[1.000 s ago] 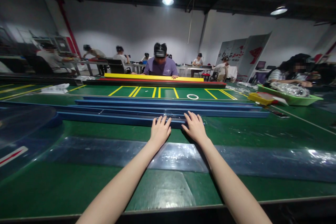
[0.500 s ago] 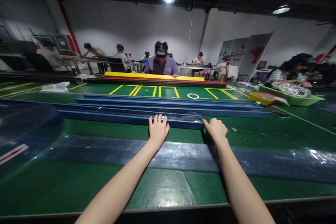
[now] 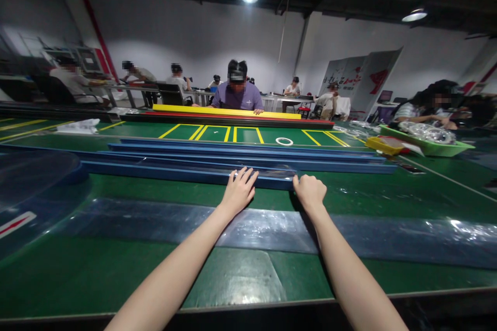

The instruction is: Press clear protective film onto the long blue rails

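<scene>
Several long blue strips lie across the green table (image 3: pixel 116 264) in front of me. My left hand (image 3: pixel 237 192) rests flat on the nearest blue strip (image 3: pixel 163 172), fingers spread. My right hand (image 3: pixel 309 191) is closed in a fist at that strip's right end (image 3: pixel 285 182), where a clear plastic sleeve (image 3: pixel 272 170) covers it. What the fist grips is hidden. A long clear plastic sheet (image 3: pixel 264 227) lies under my forearms.
Further blue strips (image 3: pixel 248 152) lie behind. A person in a purple shirt (image 3: pixel 237 94) sits opposite with yellow and red strips (image 3: pixel 225 111). A white ring (image 3: pixel 284 141), a yellow tray (image 3: pixel 385 145) and a green tray (image 3: pixel 430 145) are at the right. Other people sit behind.
A second ago both hands lay flat side by side on the strip. My right hand moved right to the strip's end and closed into a fist; my left hand stayed put.
</scene>
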A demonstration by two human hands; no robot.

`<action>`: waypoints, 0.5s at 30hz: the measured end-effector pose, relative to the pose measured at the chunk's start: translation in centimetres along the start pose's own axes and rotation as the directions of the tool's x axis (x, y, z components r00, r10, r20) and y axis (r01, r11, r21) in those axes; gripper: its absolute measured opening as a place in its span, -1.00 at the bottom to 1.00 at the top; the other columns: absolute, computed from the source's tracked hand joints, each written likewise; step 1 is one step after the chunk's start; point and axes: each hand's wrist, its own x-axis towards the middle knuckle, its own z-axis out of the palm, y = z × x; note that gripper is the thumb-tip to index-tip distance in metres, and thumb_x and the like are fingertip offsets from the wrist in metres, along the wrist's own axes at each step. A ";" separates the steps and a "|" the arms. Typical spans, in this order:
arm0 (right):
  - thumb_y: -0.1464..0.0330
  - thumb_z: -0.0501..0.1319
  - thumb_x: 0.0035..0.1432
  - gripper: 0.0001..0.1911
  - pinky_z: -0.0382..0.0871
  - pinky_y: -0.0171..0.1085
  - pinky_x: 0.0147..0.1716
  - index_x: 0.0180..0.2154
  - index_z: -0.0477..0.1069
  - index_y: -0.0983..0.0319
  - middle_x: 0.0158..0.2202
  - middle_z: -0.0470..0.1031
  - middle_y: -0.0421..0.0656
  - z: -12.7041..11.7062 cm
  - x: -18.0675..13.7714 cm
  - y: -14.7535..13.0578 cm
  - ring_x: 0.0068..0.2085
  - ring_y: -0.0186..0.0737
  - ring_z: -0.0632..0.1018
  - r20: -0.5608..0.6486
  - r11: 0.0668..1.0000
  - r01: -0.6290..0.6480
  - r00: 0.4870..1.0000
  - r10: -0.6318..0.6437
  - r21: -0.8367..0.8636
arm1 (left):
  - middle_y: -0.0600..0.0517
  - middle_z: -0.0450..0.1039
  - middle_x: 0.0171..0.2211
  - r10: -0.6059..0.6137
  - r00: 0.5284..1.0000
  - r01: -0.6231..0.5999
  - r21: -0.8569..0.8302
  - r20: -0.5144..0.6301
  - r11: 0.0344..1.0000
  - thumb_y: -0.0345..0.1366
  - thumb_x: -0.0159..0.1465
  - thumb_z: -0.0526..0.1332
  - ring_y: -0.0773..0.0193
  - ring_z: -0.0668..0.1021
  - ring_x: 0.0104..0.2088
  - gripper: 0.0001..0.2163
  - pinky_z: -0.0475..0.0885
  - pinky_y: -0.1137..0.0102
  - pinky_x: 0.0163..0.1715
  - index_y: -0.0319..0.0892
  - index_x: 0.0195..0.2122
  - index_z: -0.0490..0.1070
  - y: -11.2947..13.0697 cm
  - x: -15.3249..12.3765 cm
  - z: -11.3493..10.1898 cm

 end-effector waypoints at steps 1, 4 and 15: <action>0.22 -0.08 0.18 -0.52 0.34 -0.22 -0.34 -0.35 0.54 0.37 -0.34 0.52 0.16 0.0 0.0 0.0 -0.31 -0.04 0.56 -0.009 1.000 0.002 1.000 -0.002 -0.001 | -0.07 0.25 0.11 -0.001 1.000 0.001 -0.003 0.001 1.000 -0.31 0.25 0.01 0.12 0.23 0.15 -0.61 0.11 0.15 0.09 -0.12 0.13 0.20 0.0 0.0 0.0; 0.22 -0.05 0.17 -0.53 0.34 -0.24 -0.35 -0.34 0.54 0.38 -0.37 0.52 0.16 0.1 -0.3 -0.3 -0.33 -0.08 0.56 -0.029 1.000 0.022 0.999 -0.023 -0.009 | -0.08 0.26 0.11 -0.003 1.000 0.003 -0.010 0.006 1.000 -0.32 0.24 0.02 0.12 0.24 0.14 -0.60 0.12 0.17 0.08 -0.11 0.12 0.20 0.0 0.1 0.0; 0.21 -0.05 0.19 -0.53 0.33 -0.25 -0.30 -0.33 0.54 0.36 -0.35 0.53 0.15 -0.4 -2.1 -2.8 -0.30 -0.09 0.56 0.018 0.989 0.143 0.989 -0.144 0.046 | -0.08 0.27 0.10 0.029 1.000 -0.029 -0.009 -0.011 1.000 -0.34 0.25 0.01 0.14 0.27 0.11 -0.62 0.17 0.24 0.03 -0.16 0.11 0.20 0.2 0.3 -0.6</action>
